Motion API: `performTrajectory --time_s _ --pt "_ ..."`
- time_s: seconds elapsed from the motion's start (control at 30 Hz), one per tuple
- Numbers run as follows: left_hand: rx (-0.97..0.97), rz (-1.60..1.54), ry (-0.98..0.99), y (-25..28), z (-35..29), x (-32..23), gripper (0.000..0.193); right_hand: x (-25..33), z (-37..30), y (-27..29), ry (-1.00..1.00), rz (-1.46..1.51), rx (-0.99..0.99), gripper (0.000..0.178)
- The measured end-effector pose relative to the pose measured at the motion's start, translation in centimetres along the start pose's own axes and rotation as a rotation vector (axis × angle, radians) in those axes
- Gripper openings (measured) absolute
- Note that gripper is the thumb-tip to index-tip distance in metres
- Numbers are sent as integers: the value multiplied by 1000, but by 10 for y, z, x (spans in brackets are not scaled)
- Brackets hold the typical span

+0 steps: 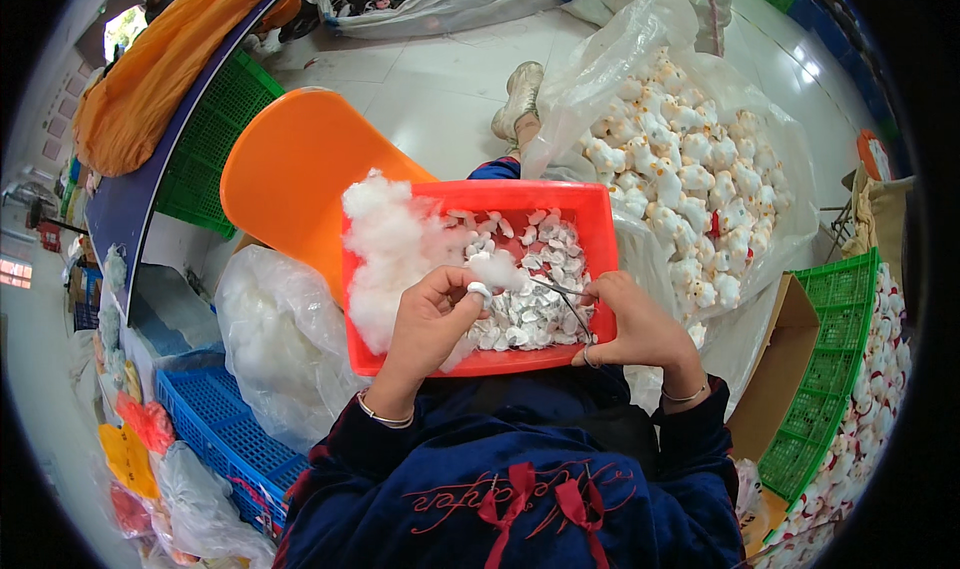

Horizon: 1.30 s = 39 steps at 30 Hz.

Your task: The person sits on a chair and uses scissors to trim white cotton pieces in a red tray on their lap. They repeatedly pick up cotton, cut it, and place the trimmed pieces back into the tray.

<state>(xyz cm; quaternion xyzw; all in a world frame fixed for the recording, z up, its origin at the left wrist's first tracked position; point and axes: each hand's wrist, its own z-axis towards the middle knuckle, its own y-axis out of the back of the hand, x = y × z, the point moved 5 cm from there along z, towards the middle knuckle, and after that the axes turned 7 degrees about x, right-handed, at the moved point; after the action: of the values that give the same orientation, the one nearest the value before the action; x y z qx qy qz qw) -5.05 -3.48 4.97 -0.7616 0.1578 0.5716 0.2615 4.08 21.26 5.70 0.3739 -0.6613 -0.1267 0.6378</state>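
Observation:
A red plastic tray (607, 219) rests across my lap. Fluffy white stuffing (390, 239) fills its left side, and many small white fabric pieces (520, 319) lie in the right. Over the tray, my left hand (432, 317) pinches one small white fabric piece (480, 291) between thumb and fingers. My right hand (635, 324) grips a dark scissor-handled metal tool (572, 309), its tips pointing left. A tuft of white stuffing (498, 270) sits between the tool's tips and my left hand. I cannot tell whether the tips clamp it.
A clear bag of small white plush toys (690, 169) stands at the right front. An orange chair (300, 169) is beyond the tray's left side. To the left are a bag of stuffing (280, 339) and a blue crate (215, 419); a green crate (825, 359) stands right.

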Motion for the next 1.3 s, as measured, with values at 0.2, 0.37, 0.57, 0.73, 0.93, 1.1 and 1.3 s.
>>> performTrajectory --time_s 0.2,0.37,0.57,0.73,0.93,1.1,1.3 --pt "135 0 -19 -14 0 -1 13 24 23 -5 121 14 70 50" --pt "-2 8 -16 4 4 -4 15 3 12 5 -53 173 -141 28" --pt "-65 -172 -44 9 8 -2 18 12 -2 16 -47 48 -157 27" --pt "-106 -207 -53 2 11 -5 21 27 0 10 20 45 -94 27" --pt "-65 -212 -27 2 12 3 17 33 8 5 9 -24 -69 26" --pt "-97 -199 -45 -5 14 3 18 34 11 2 1 -54 -63 27" --pt "-89 -166 -71 0 16 16 17 35 11 0 -5 -71 -65 27"
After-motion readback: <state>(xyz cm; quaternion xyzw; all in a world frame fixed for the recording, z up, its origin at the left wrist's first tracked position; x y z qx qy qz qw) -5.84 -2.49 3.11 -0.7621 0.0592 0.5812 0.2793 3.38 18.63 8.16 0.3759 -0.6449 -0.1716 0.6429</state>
